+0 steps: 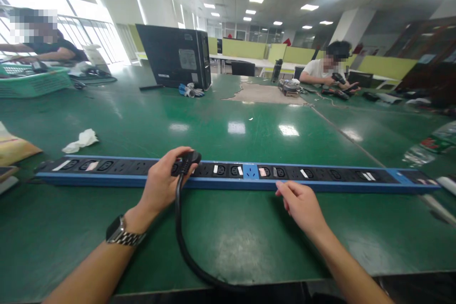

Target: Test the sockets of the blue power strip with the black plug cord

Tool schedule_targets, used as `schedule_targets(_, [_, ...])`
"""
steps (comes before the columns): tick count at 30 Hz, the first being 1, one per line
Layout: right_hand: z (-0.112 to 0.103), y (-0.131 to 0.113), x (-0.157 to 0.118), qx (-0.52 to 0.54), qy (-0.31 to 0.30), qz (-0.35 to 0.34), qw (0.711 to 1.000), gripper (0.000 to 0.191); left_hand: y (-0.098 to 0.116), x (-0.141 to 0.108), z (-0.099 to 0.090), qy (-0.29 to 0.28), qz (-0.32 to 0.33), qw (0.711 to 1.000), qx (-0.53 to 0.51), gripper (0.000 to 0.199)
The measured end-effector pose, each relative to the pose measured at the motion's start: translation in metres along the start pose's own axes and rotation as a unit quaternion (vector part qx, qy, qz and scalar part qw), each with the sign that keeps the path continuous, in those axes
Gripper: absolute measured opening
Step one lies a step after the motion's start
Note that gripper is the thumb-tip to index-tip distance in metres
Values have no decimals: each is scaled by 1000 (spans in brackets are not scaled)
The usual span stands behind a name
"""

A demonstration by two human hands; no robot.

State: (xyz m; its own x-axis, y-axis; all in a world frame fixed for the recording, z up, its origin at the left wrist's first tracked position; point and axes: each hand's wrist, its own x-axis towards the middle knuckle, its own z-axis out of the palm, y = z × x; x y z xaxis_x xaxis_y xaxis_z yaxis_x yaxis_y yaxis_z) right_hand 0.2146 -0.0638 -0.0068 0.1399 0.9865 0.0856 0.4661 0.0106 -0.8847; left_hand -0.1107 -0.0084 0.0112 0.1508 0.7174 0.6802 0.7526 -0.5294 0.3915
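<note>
A long blue-and-black power strip [210, 184] lies across the green table in front of me, with a row of black sockets, small stickers and one blue socket. My left hand [166, 173], wearing a watch, is closed on a black plug [192, 156] just over the sockets left of the middle. Whether its pins sit in a socket is hidden. From the plug a thick black cable [181, 228] curves down past the near table edge. My right hand [299, 202] is at the strip's front edge, right of the blue socket, its fingers curled together with nothing visible in them.
A crumpled tissue [81, 141] lies behind the strip's left end. Farther back stand a black computer case [174, 54], gloves [191, 90] and a green basket [35, 80]. A plastic bottle [436, 142] lies at right. Two people sit across the table.
</note>
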Motion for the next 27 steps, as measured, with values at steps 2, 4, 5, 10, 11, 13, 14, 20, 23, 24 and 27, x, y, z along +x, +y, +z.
schedule_targets(2, [6,19,-3,-13,27,-19,999,44,-5,-4,0,-57,-2,998,-25,35])
schedule_targets(4, [10,27,-7,-21,36,-45,998,43,-6,-4,3,-92,4,995,-37,36])
schedule_targets(5, [11,27,-8,-24,33,-52,998,43,-5,-3,5,-101,7,994,-37,37])
schedule_targets(10, [11,25,-9,-34,29,-64,997,43,-2,5,5,-137,56,989,-7,33])
schedule_targets(11, [11,25,-9,-39,29,-68,996,43,-3,5,5,-143,65,988,-4,32])
schedule_targets(13, [11,26,-8,-46,31,-75,996,43,-3,3,4,-143,68,987,-13,30])
schedule_targets(14, [12,26,-7,-48,33,-78,995,43,-2,3,4,-133,58,989,-24,30])
schedule_targets(20, [14,25,-4,-45,29,-84,995,43,36,6,25,-3,-31,997,-65,33])
schedule_targets(23, [13,26,-2,-42,34,-83,995,43,64,15,51,-67,29,993,-95,30])
schedule_targets(24, [13,27,-2,-42,35,-81,995,44,71,18,60,-77,34,991,-100,28])
schedule_targets(27, [13,27,-2,-36,34,-76,996,44,81,24,81,-106,23,989,-98,26])
